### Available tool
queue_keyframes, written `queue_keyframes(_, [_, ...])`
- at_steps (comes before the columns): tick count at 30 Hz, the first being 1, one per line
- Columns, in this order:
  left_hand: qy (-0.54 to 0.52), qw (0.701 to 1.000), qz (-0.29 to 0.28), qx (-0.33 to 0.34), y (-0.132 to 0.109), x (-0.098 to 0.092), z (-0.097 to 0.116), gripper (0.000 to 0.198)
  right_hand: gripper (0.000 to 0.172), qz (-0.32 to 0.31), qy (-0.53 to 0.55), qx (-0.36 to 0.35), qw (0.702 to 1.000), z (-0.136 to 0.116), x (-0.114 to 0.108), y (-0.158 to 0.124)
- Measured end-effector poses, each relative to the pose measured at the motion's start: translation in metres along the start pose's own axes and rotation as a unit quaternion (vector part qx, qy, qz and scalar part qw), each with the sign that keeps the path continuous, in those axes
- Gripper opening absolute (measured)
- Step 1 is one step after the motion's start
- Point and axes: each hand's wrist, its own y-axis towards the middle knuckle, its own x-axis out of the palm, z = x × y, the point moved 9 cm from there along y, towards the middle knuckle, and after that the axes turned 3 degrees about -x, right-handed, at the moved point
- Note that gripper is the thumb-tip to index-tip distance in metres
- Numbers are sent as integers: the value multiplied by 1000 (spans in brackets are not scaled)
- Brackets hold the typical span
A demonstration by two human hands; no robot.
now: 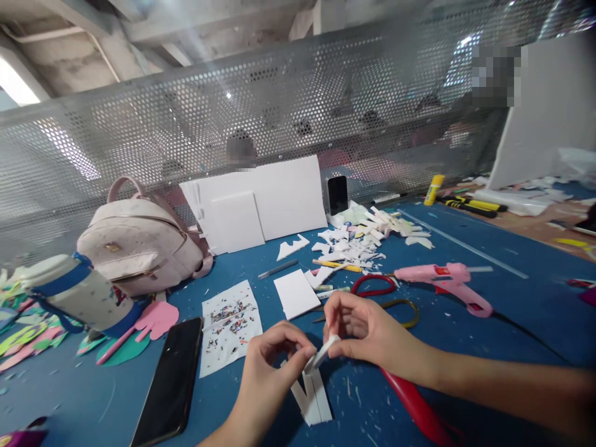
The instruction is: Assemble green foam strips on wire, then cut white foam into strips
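Observation:
Low over the blue table, both hands pinch a short white foam strip (322, 352) between thumb and fingers. My left hand (274, 360) closes on its near end, and my right hand (365, 332) on its far end. Just below the fingertips are joined white foam strips (316, 400) with a V-shaped gap; whether the held strip is fixed to them I cannot tell. A pink glue gun (442, 277) lies beyond my right hand, its cord trailing right. Scissors with a red handle loop (375, 284) and a gold handle loop (410, 313) are partly hidden by that hand.
A red object (414, 406) lies under my right forearm. White foam scraps (349, 245), a white card (297, 293), and a paper with crumbs (230, 323) lie ahead. Left are a phone (170, 382), bottle (84, 295) and backpack (139, 245). A white board (291, 195) leans behind.

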Motion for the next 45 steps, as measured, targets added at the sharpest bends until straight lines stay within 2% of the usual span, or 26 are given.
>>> queue_keyframes(12, [-4,998,-35,-49,0,8,-12,14,33,-4,3,7,1000,-1,0,1])
queue_keyframes(18, [-74,987,-122,-68,1,23,-14,26,32,-19,19,9,1000,5,3,-2])
queue_keyframes(22, [-69,981,-168,-73,11,17,-12,30,29,2,54,-35,998,-1,2,-4])
queue_keyframes(24, [-28,986,-154,-50,23,6,-9,26,29,21,67,-54,996,-6,1,-5])
queue_keyframes(26, [53,992,-115,-4,39,-5,-2,20,31,22,76,-55,995,-8,4,-5])
queue_keyframes(28, [168,978,-100,74,57,-2,12,16,33,10,82,-39,996,-6,9,-6])
queue_keyframes(31, [226,960,-106,127,89,19,24,10,36,-3,80,-16,997,0,14,-9])
queue_keyframes(37, [300,929,-63,208,163,80,41,9,36,-21,75,-5,997,7,18,-15])
queue_keyframes(38, [311,924,-55,216,173,88,43,10,37,-19,73,-7,997,7,18,-15])
queue_keyframes(40, [328,914,-50,232,190,102,46,27,38,-10,73,-7,997,5,16,-15])
queue_keyframes(42, [341,907,-51,243,199,108,48,34,39,-1,75,-5,997,4,14,-15])
queue_keyframes(45, [346,902,-42,253,201,100,54,11,39,1,71,-5,997,3,14,-15])
